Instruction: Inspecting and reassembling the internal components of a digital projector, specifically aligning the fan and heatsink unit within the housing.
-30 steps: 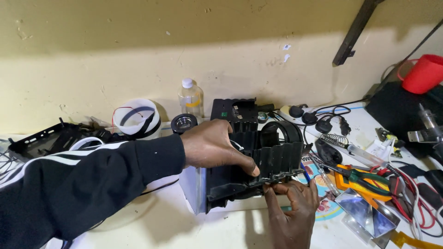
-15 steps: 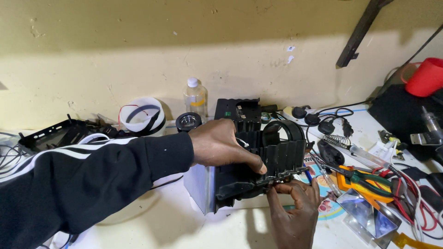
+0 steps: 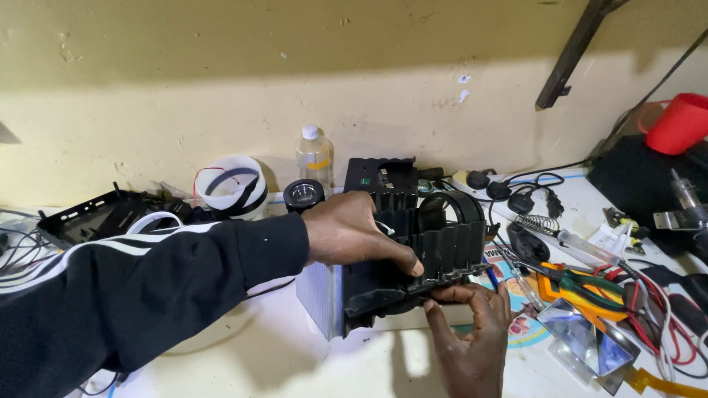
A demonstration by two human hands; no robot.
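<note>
On the white surface (image 3: pixel 243 354), near its middle and in front of the yellow wall, a black plastic housing (image 3: pixel 435 250) is held between two hands. The housing stands ribbed side toward the camera, with a round opening at its upper right and a silvery heat sink (image 3: pixel 321 298) just beside its lower left. The left hand (image 3: pixel 354 232), reaching out of a black sleeve (image 3: pixel 133 295) with white stripes, is laid over the top of the housing; its fingers (image 3: pixel 402 262) are curled down and closed against the ribbed front, gripping the part from above. The right hand (image 3: pixel 468 332) is brought up from below, and its fingertips (image 3: pixel 446 295) are pinched on the lower front edge of the housing, thumb and forefinger nearly closed on a thin lip there. Behind the housing a second black box (image 3: pixel 380 180) is seen, with a small clear bottle (image 3: pixel 313 155), a lens (image 3: pixel 302 194) and a white ring (image 3: pixel 232 184) to its left. At the far left a black frame (image 3: pixel 96 214) with loose wires is lying. To the right of the hands, pliers (image 3: pixel 582 284) with orange and green grips, a spring (image 3: pixel 538 225), black plugs (image 3: pixel 509 191) and red wires (image 3: pixel 656 317) are scattered, and a mirror-like wedge (image 3: pixel 582 343) is resting near the right wrist. A red cup (image 3: pixel 682 121) is standing at the far right on a dark object.
</note>
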